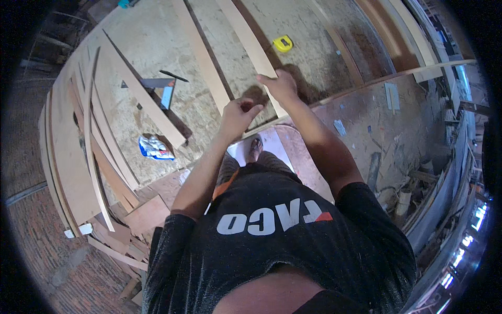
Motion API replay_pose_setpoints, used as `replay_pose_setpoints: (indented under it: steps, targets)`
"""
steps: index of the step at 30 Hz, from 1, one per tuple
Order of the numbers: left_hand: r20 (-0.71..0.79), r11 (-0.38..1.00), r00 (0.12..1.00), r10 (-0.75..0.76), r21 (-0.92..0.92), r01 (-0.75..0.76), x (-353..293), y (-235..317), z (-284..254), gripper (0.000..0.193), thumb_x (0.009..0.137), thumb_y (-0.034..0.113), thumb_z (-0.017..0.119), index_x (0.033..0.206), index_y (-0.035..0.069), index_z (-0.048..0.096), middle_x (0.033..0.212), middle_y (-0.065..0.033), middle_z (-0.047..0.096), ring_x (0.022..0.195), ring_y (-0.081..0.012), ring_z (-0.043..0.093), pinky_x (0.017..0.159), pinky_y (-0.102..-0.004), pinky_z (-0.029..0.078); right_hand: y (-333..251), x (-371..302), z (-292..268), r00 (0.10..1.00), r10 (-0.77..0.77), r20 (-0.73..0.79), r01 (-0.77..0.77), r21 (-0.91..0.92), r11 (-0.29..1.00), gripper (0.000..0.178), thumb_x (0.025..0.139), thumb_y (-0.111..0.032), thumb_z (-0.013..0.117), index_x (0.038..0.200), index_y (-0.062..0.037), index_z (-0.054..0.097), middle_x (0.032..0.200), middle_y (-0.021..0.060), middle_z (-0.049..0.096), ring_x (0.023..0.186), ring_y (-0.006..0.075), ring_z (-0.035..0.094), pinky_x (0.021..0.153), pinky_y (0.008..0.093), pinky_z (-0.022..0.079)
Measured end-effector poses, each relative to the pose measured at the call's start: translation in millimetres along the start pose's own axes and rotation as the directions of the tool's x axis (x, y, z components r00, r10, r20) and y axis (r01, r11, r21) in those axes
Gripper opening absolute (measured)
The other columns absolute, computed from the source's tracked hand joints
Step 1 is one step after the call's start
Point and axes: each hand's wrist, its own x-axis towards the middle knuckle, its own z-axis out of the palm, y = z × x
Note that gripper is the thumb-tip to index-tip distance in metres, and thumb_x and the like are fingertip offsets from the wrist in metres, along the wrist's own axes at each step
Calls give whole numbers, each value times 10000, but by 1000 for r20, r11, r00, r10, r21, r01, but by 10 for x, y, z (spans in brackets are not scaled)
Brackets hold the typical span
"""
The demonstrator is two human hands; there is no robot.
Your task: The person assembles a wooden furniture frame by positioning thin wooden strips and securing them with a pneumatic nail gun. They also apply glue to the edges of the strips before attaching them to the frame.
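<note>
My left hand point(238, 119) is at the near end of a long pale wooden strip point(203, 57), its thumb and curled fingers apart with a gap between them. Whether it touches that strip, I cannot tell. To its right, my right hand point(283, 88) lies across a second wooden strip point(250, 44), thumb over the face and fingers by the right edge. Both strips run away from me over the worn workbench point(209, 137), roughly side by side. Beyond my right hand lies a yellow tape measure point(283, 43).
At left, a shorter strip point(151, 112) crosses a try square point(166, 97) near a black pen point(173, 76). A crumpled blue-white packet point(155, 148) sits closer. Thin boards point(94, 138) pile at the far left. A framed panel point(361, 47) stands right; offcuts point(149, 213) lie below.
</note>
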Motion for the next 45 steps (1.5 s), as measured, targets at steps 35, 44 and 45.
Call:
replay_pose_setpoints:
  steps: [35, 44, 45]
  targets:
    - [295, 958, 956, 12, -278, 73, 182, -533, 762, 111, 903, 31, 740, 1002, -14, 715, 868, -45, 708, 776, -100, 599, 701, -292, 475, 174, 59, 213, 1000, -4, 5, 4, 4, 1000, 861, 777, -615, 794, 1279, 70, 652, 1241, 311, 678, 1215, 439, 639, 1048, 476, 497]
    - [337, 936, 941, -10, -328, 127, 155, -398, 705, 148, 889, -2, 739, 1036, -14, 725, 898, -44, 727, 806, -100, 630, 727, -281, 506, 279, 52, 235, 995, -52, -89, 61, 105, 993, 667, 782, -519, 817, 1103, 56, 712, 1078, 296, 723, 1042, 433, 700, 914, 474, 544]
    - [323, 933, 946, -14, -336, 128, 139, -363, 656, 141, 883, -25, 738, 1023, -13, 722, 883, -23, 716, 788, -83, 614, 703, -270, 496, 238, 31, 290, 987, -70, -143, 84, 95, 992, 636, 781, -511, 822, 1066, 48, 722, 1044, 290, 730, 1011, 434, 707, 890, 474, 550]
